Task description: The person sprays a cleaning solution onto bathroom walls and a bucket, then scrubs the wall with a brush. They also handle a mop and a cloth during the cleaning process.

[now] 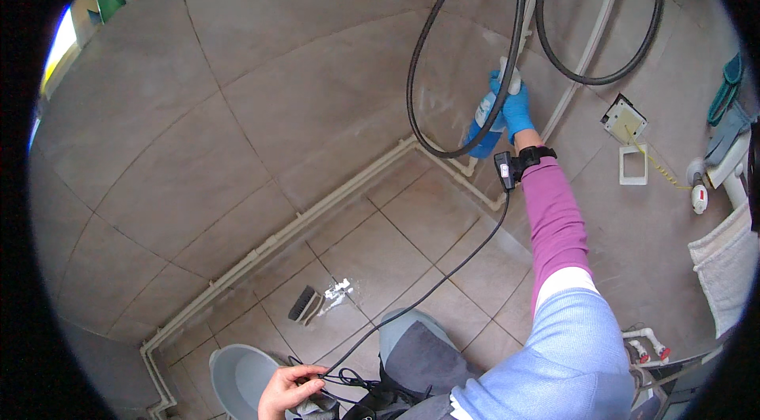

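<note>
My right hand [517, 108], in a blue glove, is closed around the neck of a blue spray bottle [488, 129] with a white trigger head, near the wall corner. A hanging black hose [414, 72] passes in front of the bottle and partly hides it. At the lower left, my bare left hand [292, 387] pinches a thin black cable [409, 308] between thumb and fingers. That cable runs up to a small black device [504, 172] strapped on my right wrist. A scrubbing brush [306, 305] lies on the tiled floor beside a patch of white foam or paste [337, 293].
A grey basin [240, 381] stands beside my left hand. Pale pipes [279, 234] run along the wall's foot. On the right wall are an uncovered electrical box [624, 119], a loose white frame [633, 164] and a hanging light towel [724, 268]. Red-ended valves [664, 353] sit at lower right.
</note>
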The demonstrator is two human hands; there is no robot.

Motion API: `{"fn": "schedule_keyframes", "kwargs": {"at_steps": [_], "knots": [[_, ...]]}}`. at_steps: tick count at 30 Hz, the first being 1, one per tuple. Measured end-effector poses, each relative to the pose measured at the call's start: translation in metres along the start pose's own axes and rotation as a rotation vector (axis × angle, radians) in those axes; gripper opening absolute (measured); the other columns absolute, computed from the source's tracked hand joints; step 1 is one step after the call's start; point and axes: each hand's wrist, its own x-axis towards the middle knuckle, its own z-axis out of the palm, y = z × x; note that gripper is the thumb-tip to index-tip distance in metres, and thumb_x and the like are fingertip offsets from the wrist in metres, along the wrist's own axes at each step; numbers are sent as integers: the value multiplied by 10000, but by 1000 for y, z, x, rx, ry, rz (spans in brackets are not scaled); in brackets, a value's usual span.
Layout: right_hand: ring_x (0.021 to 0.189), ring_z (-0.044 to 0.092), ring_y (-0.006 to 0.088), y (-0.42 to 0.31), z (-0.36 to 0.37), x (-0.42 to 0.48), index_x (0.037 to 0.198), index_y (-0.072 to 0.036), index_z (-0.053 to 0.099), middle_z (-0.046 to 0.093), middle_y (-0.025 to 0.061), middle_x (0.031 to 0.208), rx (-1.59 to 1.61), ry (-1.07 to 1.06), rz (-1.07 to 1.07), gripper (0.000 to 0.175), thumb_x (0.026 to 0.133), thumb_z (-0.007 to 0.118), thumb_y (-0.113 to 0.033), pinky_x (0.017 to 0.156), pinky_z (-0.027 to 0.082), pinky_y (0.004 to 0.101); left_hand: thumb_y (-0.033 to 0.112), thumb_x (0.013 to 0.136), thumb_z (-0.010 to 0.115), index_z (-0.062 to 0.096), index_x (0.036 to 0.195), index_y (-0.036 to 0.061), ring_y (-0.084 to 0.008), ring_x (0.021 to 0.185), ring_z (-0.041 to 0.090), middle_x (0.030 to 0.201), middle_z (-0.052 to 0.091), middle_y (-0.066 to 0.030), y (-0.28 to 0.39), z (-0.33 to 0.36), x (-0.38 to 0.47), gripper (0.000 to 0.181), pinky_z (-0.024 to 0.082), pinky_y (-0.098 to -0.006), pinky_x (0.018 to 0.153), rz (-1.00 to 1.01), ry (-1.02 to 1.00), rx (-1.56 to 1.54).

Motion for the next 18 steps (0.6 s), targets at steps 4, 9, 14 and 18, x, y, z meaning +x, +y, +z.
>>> {"fn": "schedule_keyframes", "kwargs": {"at_steps": [4,9,14,18], "knots": [[568,535,121,-2,3,17,951,-24,608,592,40,719,-127,-73,82,455,912,488,-461,497,430,248,193,851,654,599,1106,9,-70,614,558,775,619,-8,3,4,-4,319,424,-195,514,3,54,4],[617,560,125,2,5,34,997,-25,616,613,42,765,-104,-64,-141,388,872,571,-390,541,454,249,215,843,664,599,1105,3,-61,610,544,771,618,-5,4,6,-3,342,407,-194,501,37,51,18],[776,594,146,-3,8,40,1036,-21,618,633,32,856,-223,-206,-176,298,772,678,-145,665,487,266,217,838,668,600,1105,0,-66,623,557,772,621,-8,7,8,-3,350,413,-192,507,21,63,9],[782,590,151,-3,14,42,1046,-16,618,633,29,870,-221,-154,-160,311,747,686,-69,678,488,280,219,838,666,598,1113,1,-71,636,570,784,627,-15,9,8,-4,358,417,-190,511,-9,60,14]]}}
